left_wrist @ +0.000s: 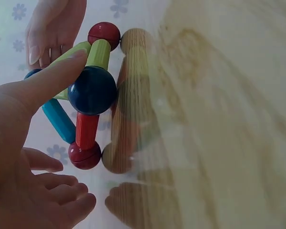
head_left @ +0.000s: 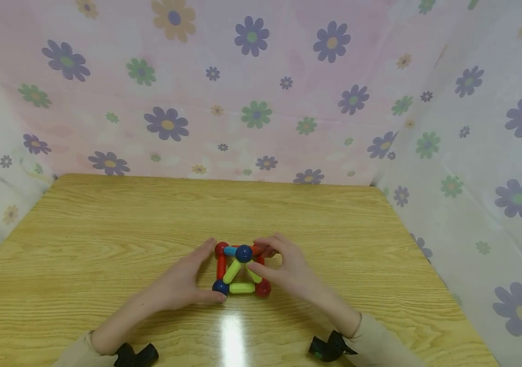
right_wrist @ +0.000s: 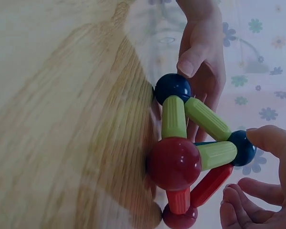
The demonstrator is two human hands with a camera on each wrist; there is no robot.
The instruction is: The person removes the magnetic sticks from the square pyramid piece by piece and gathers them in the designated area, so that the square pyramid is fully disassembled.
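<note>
A frame of magnetic rods and balls stands on the wooden table, with red, blue and yellow-green rods. My left hand point(head_left: 176, 283) is spread along its left side. Its thumb touches the near blue ball point(left_wrist: 92, 90); the index fingertip lies close to the far red ball point(head_left: 221, 248). From the right, my right hand point(head_left: 288, 265) reaches over the frame, its thumb tip against the raised blue ball point(right_wrist: 242, 148). The other right fingers bend loosely near a red rod point(right_wrist: 211, 185), apart from the ball. A yellow-green rod point(head_left: 242, 288) joins the near blue ball to a red ball point(right_wrist: 174, 163).
The wooden table point(head_left: 151, 209) extends around the frame to a flowered cloth backdrop point(head_left: 224, 102). More flowered cloth point(head_left: 486, 168) hangs along the right side. Black wrist straps point(head_left: 330, 347) sit at both sleeves.
</note>
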